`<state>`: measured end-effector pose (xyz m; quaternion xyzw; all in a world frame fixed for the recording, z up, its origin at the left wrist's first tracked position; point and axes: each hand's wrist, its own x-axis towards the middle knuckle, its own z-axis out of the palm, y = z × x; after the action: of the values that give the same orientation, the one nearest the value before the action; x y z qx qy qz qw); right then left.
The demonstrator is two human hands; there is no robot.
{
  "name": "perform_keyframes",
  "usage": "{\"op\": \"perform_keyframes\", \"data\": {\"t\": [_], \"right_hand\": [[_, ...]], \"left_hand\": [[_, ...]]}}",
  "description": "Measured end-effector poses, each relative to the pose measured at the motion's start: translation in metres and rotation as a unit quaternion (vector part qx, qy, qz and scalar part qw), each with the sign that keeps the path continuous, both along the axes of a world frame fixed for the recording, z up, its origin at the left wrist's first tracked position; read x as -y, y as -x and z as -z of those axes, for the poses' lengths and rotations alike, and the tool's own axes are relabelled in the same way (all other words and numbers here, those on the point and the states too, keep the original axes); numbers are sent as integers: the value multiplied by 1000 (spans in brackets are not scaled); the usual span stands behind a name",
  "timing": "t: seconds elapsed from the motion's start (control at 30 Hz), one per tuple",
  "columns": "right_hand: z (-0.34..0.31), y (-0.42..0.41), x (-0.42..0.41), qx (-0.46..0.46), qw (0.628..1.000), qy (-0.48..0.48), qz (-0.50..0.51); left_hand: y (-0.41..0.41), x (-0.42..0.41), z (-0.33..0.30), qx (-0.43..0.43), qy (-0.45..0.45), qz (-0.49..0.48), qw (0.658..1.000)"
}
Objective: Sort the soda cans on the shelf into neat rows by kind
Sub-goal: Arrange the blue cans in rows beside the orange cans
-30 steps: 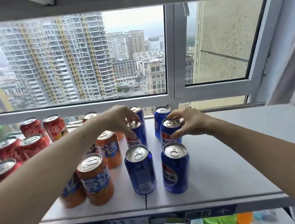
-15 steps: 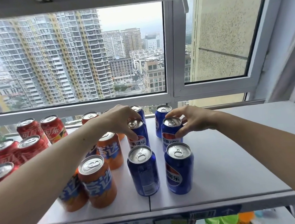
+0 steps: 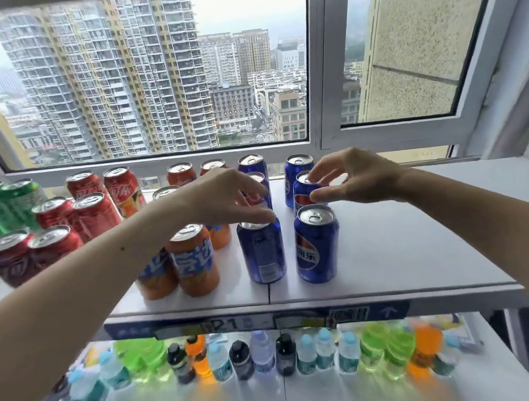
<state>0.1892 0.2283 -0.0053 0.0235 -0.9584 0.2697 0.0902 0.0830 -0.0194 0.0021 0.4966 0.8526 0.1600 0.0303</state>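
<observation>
my left hand (image 3: 229, 198) and right hand (image 3: 351, 178) hover loosely spread, gripping nothing, over two rows of blue cans (image 3: 317, 244) mid-shelf (image 3: 399, 249); i'd nudge gently, keeping rows straight.

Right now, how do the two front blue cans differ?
The left front blue can shows its small-print back panel; the right front blue can shows its round logo. The left hand has fingertips at the left can's rim; the right can's top is uncovered. Both stand upright near the shelf edge.
</observation>
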Motion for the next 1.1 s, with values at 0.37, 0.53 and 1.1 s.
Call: {"op": "perform_keyframes", "data": {"t": [0.37, 0.53, 1.1], "right_hand": [[5, -20, 42, 107, 989, -99, 16], [4, -24, 46, 123, 991, -13, 43], [10, -30, 54, 81, 983, -112, 118]], "left_hand": [[-12, 6, 6, 103, 33, 31, 994], [-11, 9, 12, 67, -4, -18, 998], [-32, -17, 15, 14, 16, -46, 999]]}}
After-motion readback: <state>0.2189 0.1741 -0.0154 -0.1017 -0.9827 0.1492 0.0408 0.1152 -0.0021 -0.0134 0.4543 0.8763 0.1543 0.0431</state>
